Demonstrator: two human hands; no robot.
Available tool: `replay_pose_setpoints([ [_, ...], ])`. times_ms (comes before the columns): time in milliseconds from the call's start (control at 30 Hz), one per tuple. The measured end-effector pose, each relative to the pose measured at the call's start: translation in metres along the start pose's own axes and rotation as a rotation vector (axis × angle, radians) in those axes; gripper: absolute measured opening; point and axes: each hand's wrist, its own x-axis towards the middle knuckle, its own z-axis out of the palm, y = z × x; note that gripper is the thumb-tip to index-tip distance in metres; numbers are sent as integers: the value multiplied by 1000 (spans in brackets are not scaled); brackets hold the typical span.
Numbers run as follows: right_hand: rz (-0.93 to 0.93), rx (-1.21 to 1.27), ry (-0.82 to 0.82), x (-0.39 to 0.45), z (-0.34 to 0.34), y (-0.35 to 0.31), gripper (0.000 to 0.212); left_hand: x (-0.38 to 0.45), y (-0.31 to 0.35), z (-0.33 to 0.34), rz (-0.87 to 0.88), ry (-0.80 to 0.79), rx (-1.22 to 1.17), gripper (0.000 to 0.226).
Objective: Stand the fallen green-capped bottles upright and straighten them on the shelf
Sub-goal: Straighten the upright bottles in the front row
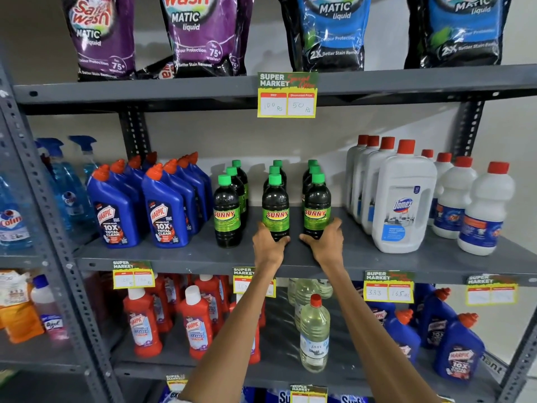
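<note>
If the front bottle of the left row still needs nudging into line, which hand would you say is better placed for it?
Left, probably. The left hand grips the middle front bottle, right beside the left front bottle. The right hand holds the right front bottle and would have to cross over.

You've got even, fairly bright indoor light from above and in front; soft shadows sit behind the green-capped bottles on the wall and under the upper shelf. Mild glare on the detergent pouches. Your wide lens bows the uprights at the edges, and the corners go soft and smeary.
</note>
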Motion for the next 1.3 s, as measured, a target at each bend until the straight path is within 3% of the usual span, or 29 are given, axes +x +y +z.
replay_pose_setpoints([
  [67, -24, 14, 16, -11, -5, -1, 89, -1, -2, -4, -4, -11, -8, 84],
  [133, -105, 32, 72, -28, -11, 1, 79, -11, -10, -12, 34, -14, -37, 100],
  [233, -229, 78, 148, -62, -11, 4, 54, -41, -32, -33, 171, 81, -53, 77],
  [333, -277, 74, 101, -77, 7, -9, 44, -50, -49, -61, 269, 244, -31, 58],
  [433, -233, 31, 9, -68, 36, -35, 58, -21, -49, -83, 210, 343, 12, 72],
  [567, -32, -67, -101, -47, 73, -58, 97, 23, -46, -97, -15, 209, 72, 99],
  [667, 59, -151, -76, -37, 87, -59, 99, 36, -51, -102, -85, 118, 63, 74],
  [767, 35, -170, -20, -34, 91, -52, 83, 42, -61, -107, -66, 61, 44, 54],
  [967, -27, -166, -18, -35, 89, -46, 67, 39, -62, -110, -18, 53, 17, 50],
  [1300, -65, -181, -26, -39, 87, -47, 62, 31, -58, -108, 12, 87, 62, 46],
])
